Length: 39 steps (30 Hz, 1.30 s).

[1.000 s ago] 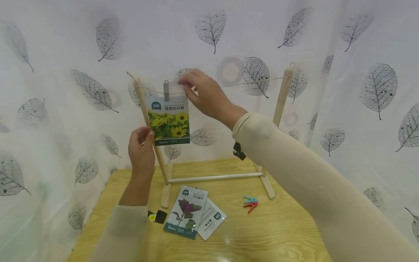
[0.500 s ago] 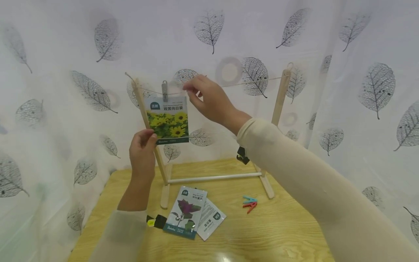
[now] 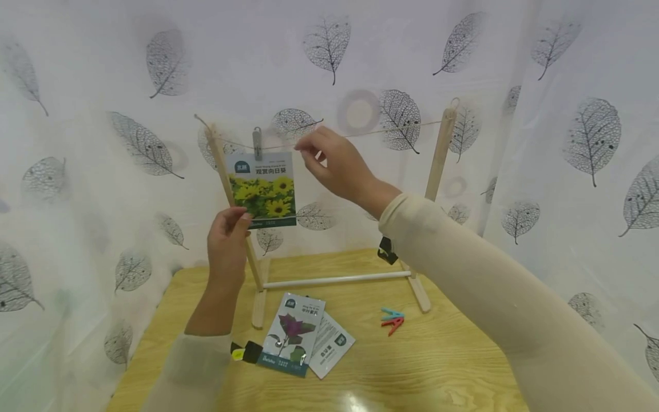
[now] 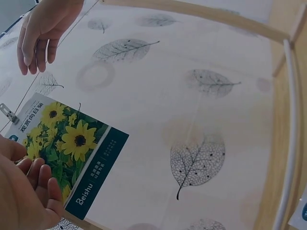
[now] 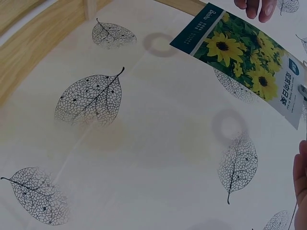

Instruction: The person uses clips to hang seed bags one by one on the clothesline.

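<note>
A seed packet (image 3: 264, 191) with yellow flowers on its front hangs from a string (image 3: 370, 133), held at its top by a grey clothespin (image 3: 258, 144). My left hand (image 3: 226, 246) is at the packet's lower left corner, thumb overlapping it in the head view. In the left wrist view, the fingers of that hand are loosely bent beside the packet. My right hand (image 3: 337, 166) is by the string, fingertips close to the packet's upper right corner. Its fingers (image 4: 41, 50) hang relaxed in the left wrist view, with nothing between them.
The string runs between two wooden posts (image 3: 440, 154) joined low down by a white rod (image 3: 337, 280). On the wooden table (image 3: 437, 366) lie a purple-leaf seed packet (image 3: 292, 335), another packet (image 3: 332, 346) partly under it, and blue (image 3: 392, 313) and red (image 3: 393, 326) clothespins. A leaf-print curtain hangs behind.
My right hand has drifted right and down, away from the clothespin. My left hand has shifted slightly right and down at the packet's corner. The packet stays hanging.
</note>
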Available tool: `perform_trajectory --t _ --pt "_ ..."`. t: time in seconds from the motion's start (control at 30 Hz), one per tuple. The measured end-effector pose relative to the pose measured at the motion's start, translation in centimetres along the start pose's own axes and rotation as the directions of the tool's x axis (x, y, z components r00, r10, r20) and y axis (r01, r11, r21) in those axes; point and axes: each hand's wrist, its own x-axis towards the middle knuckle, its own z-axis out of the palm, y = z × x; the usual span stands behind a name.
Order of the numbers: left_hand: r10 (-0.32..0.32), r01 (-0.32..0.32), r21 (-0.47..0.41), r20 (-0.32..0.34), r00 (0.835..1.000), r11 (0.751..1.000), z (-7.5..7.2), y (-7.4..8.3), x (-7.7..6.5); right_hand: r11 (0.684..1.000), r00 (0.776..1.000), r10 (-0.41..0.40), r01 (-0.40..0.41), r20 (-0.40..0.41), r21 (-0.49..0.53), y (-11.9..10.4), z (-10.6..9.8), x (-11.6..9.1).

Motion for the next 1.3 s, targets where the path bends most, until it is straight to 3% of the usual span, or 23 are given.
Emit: perform_trajectory --t 0.6,1.3 --pt "-0.018 0.019 -0.019 0.085 0.996 1.0 0.3 -1.0 0.1 1.0 1.0 0.022 -0.022 -0.001 0.003 1.2 0.0 -1.6" --pt "-0.115 0.1 0.103 0.156 0.981 0.99 0.6 -1.7 0.3 0.997 0.998 0.06 -0.061 0.019 0.048 2.4 0.4 -3.8"
